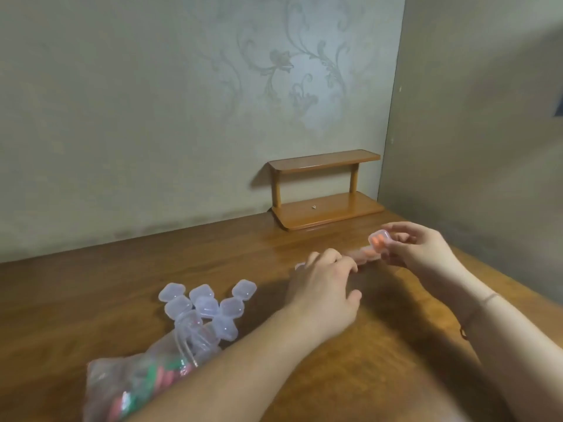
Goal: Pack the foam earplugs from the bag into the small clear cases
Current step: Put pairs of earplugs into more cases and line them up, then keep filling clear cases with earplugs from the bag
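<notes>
The right hand (423,248) pinched a filled case (379,240), likely closing it; the left hand (323,287) hovered loose-fingered over the table (91,300).

The room is dim and warm-toned, with soft light falling from above and somewhat left, so the small wooden shelf (326,190) throws a faint shadow leftwards onto the wall (152,117). A pale sheen lies on the surface (274,239) just before the shelf, and broad soft shadows spread under the forearms. The picture is soft and slightly smeared throughout, and straight lines bow toward the edges.
</notes>
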Available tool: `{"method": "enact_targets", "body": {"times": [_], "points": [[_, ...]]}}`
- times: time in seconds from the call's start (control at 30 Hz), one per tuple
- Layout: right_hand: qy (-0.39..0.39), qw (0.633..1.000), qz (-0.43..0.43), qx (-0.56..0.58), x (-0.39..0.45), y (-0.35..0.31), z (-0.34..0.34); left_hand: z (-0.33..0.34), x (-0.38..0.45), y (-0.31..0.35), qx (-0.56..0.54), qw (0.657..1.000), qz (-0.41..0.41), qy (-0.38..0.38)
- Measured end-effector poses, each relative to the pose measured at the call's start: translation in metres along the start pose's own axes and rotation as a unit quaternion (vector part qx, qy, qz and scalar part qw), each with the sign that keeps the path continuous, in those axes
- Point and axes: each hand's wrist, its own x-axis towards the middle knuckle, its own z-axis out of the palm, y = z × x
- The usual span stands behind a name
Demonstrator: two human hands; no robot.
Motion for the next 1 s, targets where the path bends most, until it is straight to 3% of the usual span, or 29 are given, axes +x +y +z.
{"method": "enact_targets", "body": {"times": [0.13, 0.47, 0.67, 0.77, 0.93, 1.0], "points": [[0.104, 0.989, 0.000, -0.109, 0.036, 0.020, -0.022, 0.024, 0.055, 0.010, 0.093, 0.995, -0.028, 0.005], [0.121, 0.936, 0.008, -0.330, 0.050, 0.046, -0.016, 0.057, 0.115, 0.011, 0.077, 0.993, -0.091, -0.016], [0.103, 0.928, -0.008, -0.357, 0.050, 0.048, -0.016, 0.064, 0.121, 0.009, 0.081, 0.993, -0.090, -0.003], [0.115, 0.943, -0.022, -0.311, 0.050, 0.048, -0.018, 0.055, 0.113, 0.010, 0.067, 0.995, -0.075, -0.001], [0.139, 0.954, -0.101, -0.245, 0.034, 0.031, -0.024, -0.011, 0.062, 0.013, 0.143, 0.988, 0.014, -0.052], [0.108, 0.953, -0.161, -0.233, 0.013, 0.016, -0.017, -0.048, 0.024, 0.004, 0.168, 0.983, 0.061, -0.028]]}}
